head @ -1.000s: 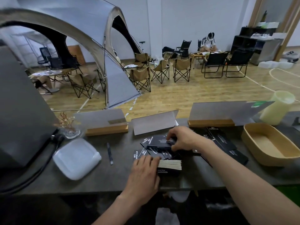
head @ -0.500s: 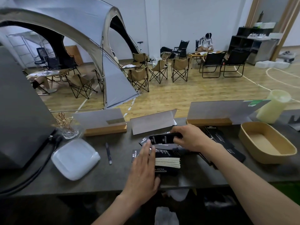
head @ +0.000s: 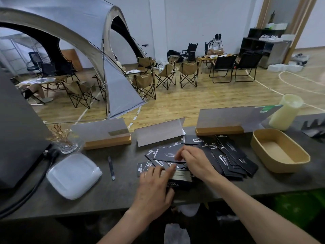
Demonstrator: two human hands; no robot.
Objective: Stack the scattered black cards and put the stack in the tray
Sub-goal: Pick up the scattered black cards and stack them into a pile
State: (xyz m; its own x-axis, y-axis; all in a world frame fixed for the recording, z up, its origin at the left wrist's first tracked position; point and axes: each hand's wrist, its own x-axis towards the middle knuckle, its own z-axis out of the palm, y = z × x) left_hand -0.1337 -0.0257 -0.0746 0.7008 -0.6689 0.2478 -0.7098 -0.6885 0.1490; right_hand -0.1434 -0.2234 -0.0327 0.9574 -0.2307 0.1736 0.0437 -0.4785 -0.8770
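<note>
The right hand [head: 195, 162] pinches one black card [head: 167, 154], long axis crosswise, just beyond the stack [head: 179, 175]. The left hand [head: 154, 185] rests flat-fingered on that stack; the tray [head: 279, 150] lies well right

Sports hall — court lines [head: 290, 81], tent [head: 70, 32]
</note>
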